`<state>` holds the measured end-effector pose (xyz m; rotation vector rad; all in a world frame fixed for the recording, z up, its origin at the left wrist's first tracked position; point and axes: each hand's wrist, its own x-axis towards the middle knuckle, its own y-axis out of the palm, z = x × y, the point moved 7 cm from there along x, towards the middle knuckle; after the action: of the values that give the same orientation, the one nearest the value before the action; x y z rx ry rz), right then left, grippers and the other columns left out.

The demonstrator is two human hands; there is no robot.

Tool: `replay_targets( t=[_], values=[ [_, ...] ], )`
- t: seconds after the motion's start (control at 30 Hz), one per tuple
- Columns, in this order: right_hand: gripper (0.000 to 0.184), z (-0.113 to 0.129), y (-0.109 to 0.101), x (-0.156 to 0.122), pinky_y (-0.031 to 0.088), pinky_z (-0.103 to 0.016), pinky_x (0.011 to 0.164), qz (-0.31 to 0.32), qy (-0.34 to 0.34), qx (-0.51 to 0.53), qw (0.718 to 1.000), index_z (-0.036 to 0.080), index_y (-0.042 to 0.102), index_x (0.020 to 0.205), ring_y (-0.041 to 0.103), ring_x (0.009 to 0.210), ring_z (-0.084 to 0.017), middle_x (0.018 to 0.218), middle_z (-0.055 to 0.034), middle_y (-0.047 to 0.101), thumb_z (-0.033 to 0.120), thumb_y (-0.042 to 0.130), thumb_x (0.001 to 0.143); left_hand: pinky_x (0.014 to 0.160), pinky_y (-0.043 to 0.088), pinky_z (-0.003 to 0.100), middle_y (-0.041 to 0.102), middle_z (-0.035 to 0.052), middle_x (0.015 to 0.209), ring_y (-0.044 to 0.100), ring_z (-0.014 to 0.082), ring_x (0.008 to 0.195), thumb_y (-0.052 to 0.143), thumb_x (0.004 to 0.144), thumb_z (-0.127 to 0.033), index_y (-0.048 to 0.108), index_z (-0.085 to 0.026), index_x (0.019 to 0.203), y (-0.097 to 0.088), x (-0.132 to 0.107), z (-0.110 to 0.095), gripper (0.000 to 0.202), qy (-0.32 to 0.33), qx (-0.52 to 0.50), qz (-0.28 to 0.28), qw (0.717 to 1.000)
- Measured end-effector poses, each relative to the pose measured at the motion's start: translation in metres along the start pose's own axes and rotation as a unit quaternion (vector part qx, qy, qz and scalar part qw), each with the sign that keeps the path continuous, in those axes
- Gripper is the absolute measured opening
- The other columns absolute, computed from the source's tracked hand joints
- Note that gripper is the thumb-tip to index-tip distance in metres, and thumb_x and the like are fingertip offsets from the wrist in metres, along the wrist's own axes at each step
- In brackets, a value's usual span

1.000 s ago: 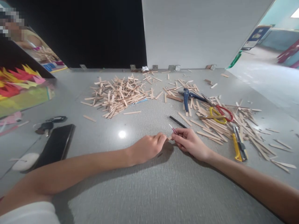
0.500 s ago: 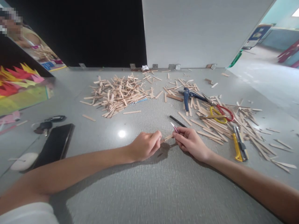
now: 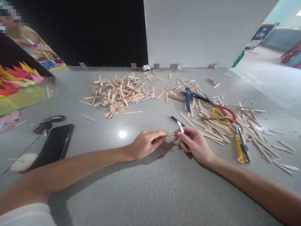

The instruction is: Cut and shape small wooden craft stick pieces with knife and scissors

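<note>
My left hand (image 3: 146, 145) is closed, pinching one end of a thin wooden craft stick (image 3: 170, 135) just above the grey table. At the stick's other end are the fingers of my right hand (image 3: 194, 142). That hand is also closed and grips a small craft knife (image 3: 181, 126), its blade pointing up and away from me. Most of the knife's handle is hidden by the fingers. Behind the knife lies a black pen-like stick (image 3: 175, 119) on the table, partly covered by my right hand.
A heap of craft sticks (image 3: 119, 94) lies back left, more sticks (image 3: 216, 131) at right. Among them are blue-handled pliers (image 3: 188, 99), scissors (image 3: 227, 113) and a yellow box cutter (image 3: 240, 147). Phone (image 3: 55, 146), keys (image 3: 44, 126) and white mouse (image 3: 23, 162) sit left. Upright panels (image 3: 188, 34) stand behind.
The craft stick has turned to lie nearly level and edge-on between my hands. My left fingers have straightened along it. The knife has tilted and shifted slightly right with my right hand.
</note>
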<state>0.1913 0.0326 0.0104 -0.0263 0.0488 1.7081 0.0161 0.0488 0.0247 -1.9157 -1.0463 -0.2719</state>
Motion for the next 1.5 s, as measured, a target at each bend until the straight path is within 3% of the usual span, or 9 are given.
replay_targets(
  t=[0.23, 0.6, 0.8, 0.87, 1.0, 1.13, 1.33, 1.5],
  values=[
    [0.034, 0.001, -0.002, -0.004, 0.027, -0.023, 0.037, -0.015, 0.001, -0.035, 0.999, 0.018, 0.069, 0.098, 0.035, 0.037, -0.007, 0.046, 0.0104, 0.05, 0.05, 0.075, 0.09, 0.055, 0.049, 0.016, 0.078, 0.0004, 0.078, 0.063, 0.0075, 0.054, 0.058, 0.111, -0.029, 0.07, -0.016, 0.114, -0.001, 0.0, -0.007, 0.018, 0.023, 0.016, -0.012, 1.0],
    [0.034, 0.003, -0.003, -0.005, 0.028, -0.024, 0.037, -0.026, 0.012, -0.057, 0.998, 0.019, 0.069, 0.096, 0.034, 0.038, -0.008, 0.046, 0.0101, 0.048, 0.051, 0.073, 0.088, 0.055, 0.048, 0.015, 0.078, -0.0004, 0.078, 0.062, 0.0064, 0.052, 0.054, 0.111, -0.021, 0.068, -0.017, 0.116, 0.0, -0.001, -0.009, 0.015, 0.043, 0.019, -0.011, 0.999],
    [0.034, 0.002, -0.002, -0.003, 0.028, -0.024, 0.039, -0.017, 0.011, -0.059, 0.998, 0.019, 0.068, 0.095, 0.036, 0.039, -0.009, 0.047, 0.0095, 0.047, 0.052, 0.073, 0.089, 0.054, 0.048, 0.016, 0.075, -0.0028, 0.073, 0.065, 0.0074, 0.053, 0.053, 0.111, -0.018, 0.064, -0.019, 0.107, 0.002, -0.002, -0.012, 0.013, 0.066, 0.036, 0.016, 0.997],
    [0.034, 0.001, -0.002, -0.003, 0.028, -0.024, 0.039, -0.018, 0.013, -0.058, 0.998, 0.019, 0.068, 0.095, 0.035, 0.039, -0.009, 0.047, 0.0098, 0.046, 0.051, 0.073, 0.088, 0.058, 0.052, 0.017, 0.077, -0.0003, 0.08, 0.071, 0.0097, 0.062, 0.053, 0.111, -0.018, 0.063, -0.019, 0.105, 0.003, -0.002, -0.013, 0.012, 0.079, 0.044, 0.021, 0.996],
    [0.032, -0.001, -0.001, -0.003, 0.028, -0.024, 0.039, -0.018, 0.021, -0.06, 0.998, 0.019, 0.067, 0.095, 0.035, 0.04, -0.008, 0.048, 0.0104, 0.045, 0.05, 0.074, 0.087, 0.071, 0.062, 0.022, 0.079, 0.0134, 0.119, 0.08, 0.0148, 0.088, 0.052, 0.112, -0.018, 0.062, -0.019, 0.11, 0.003, -0.003, -0.019, 0.01, 0.112, 0.06, 0.015, 0.992],
    [0.033, -0.002, -0.001, -0.003, 0.029, -0.024, 0.04, -0.013, 0.02, -0.057, 0.998, 0.02, 0.067, 0.095, 0.037, 0.041, -0.009, 0.049, 0.0107, 0.044, 0.052, 0.075, 0.087, 0.085, 0.065, 0.026, 0.081, 0.0116, 0.113, 0.081, 0.0178, 0.103, 0.05, 0.112, -0.016, 0.06, -0.019, 0.123, 0.004, -0.005, -0.022, 0.015, 0.145, 0.034, 0.015, 0.989],
    [0.037, -0.005, -0.002, -0.002, 0.029, -0.024, 0.04, -0.007, 0.019, -0.07, 0.997, 0.021, 0.067, 0.095, 0.039, 0.042, -0.009, 0.052, 0.0101, 0.044, 0.056, 0.076, 0.088, 0.071, 0.06, 0.02, 0.082, 0.006, 0.101, 0.079, 0.0126, 0.08, 0.055, 0.109, -0.014, 0.06, -0.021, 0.12, 0.005, -0.007, -0.013, 0.014, 0.103, 0.026, 0.016, 0.994],
    [0.037, -0.006, -0.001, -0.003, 0.029, -0.024, 0.04, -0.001, 0.021, -0.074, 0.997, 0.02, 0.067, 0.096, 0.038, 0.042, -0.008, 0.053, 0.0105, 0.044, 0.055, 0.075, 0.088, 0.068, 0.057, 0.019, 0.079, 0.0034, 0.095, 0.074, 0.0114, 0.072, 0.055, 0.109, -0.015, 0.059, -0.021, 0.119, 0.007, -0.007, -0.01, 0.012, 0.084, 0.015, 0.03, 0.996]
  ],
)
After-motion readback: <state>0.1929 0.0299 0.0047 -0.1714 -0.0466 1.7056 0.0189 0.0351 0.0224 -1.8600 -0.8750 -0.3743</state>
